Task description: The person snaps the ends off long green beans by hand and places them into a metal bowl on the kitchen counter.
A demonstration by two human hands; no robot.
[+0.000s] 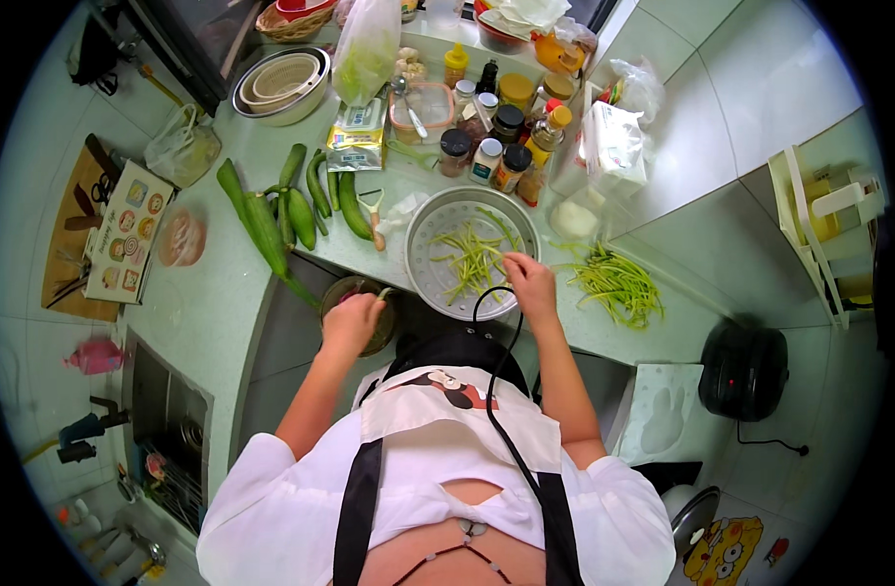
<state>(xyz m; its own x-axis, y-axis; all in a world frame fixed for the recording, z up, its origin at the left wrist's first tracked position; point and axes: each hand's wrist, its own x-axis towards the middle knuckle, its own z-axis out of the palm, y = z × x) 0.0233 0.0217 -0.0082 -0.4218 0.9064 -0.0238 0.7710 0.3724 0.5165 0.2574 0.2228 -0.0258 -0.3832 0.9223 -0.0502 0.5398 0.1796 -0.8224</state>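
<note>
Hands apart, left hand point(353, 320) over dark bowl point(361, 314), right hand point(530, 283) pinching green strips point(472, 259) in steel pan point(428, 220).

A home kitchen. A pale green counter point(213, 322) wraps the corner, with cucumbers point(301, 200) near ten o'clock, spice jars point(496, 137) and sauce bottles toward twelve, a stack of bowls point(281, 83) at eleven, a sink point(169, 430) at eight, and tiled walls point(750, 88) at two.

The left hand point(353, 322) covers most of the small bowl point(338, 290), hiding its contents.
</note>
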